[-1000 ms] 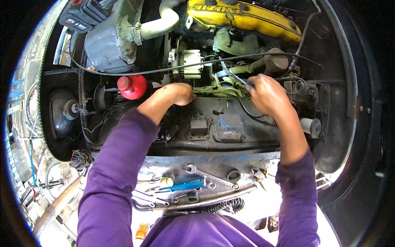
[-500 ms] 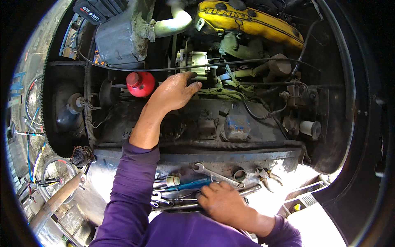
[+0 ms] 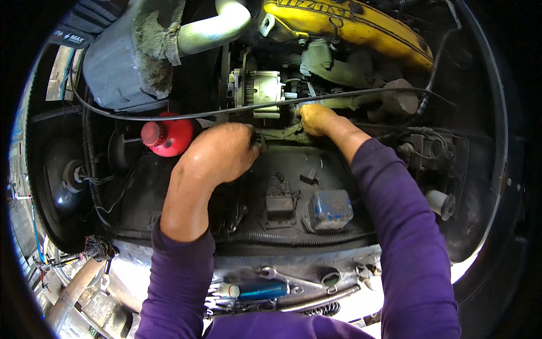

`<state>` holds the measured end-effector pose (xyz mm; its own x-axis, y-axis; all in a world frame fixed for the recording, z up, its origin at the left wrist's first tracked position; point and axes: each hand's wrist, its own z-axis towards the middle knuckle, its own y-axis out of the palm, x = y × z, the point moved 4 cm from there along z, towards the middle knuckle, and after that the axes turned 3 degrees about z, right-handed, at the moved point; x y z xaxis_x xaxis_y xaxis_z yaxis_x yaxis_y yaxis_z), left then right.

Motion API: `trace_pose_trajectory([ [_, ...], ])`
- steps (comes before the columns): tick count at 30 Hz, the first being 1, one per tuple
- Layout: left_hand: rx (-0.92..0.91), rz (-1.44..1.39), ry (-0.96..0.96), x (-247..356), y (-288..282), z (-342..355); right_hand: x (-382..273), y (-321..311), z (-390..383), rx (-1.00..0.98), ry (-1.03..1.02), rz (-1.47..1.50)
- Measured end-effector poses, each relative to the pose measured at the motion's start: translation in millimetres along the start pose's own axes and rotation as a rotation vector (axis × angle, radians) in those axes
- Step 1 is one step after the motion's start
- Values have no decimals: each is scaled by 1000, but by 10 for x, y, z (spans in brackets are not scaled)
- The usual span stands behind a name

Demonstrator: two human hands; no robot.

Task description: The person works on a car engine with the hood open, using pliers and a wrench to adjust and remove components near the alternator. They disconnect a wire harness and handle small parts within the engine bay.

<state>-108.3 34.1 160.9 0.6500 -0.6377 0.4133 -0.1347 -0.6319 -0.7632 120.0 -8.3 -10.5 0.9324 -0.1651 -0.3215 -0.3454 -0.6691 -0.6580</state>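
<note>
My left hand [image 3: 226, 148] is curled at the lower edge of the silver alternator area, just right of a red bottle-shaped container [image 3: 172, 138]; its fingertips are shaded, and what they grip is hidden. My right hand [image 3: 317, 120] reaches among wires right of the silver alternator [image 3: 262, 93], fingers bent and pressed together around something too hidden to name. A black cable [image 3: 214, 111] arches across just above both hands.
A yellow engine cover [image 3: 347, 31], grey air-filter housing [image 3: 121, 68] and pale pipe [image 3: 209, 34] lie beyond. Blue-stained box [image 3: 332, 210] sits on the dark panel. Wrenches [image 3: 296, 282] and a blue-handled tool [image 3: 265, 290] lie on the near ledge. A battery pack [image 3: 70, 31] is upper left.
My right hand was among the tools half a second ago and is now up at the wires beside the alternator. My left hand has shifted down and left, its fingers more curled.
</note>
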Motion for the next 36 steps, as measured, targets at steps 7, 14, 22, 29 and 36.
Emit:
trace_pose_trajectory([
  [7,145,30,-2,-53,-25,13,253,610,916,-40,-84,-142],
  [14,59,3,-68,-12,-41,42,232,616,903,47,-26,-62],
  [22,71,9,-49,-1,-65,34,331,629,1015,251,-130,-106],
  [29,105,-18,-50,-11,-33,34,792,633,1225,259,-43,85],
  [36,130,0,-27,-6,-16,27,991,976,1523,37,3,154],
])
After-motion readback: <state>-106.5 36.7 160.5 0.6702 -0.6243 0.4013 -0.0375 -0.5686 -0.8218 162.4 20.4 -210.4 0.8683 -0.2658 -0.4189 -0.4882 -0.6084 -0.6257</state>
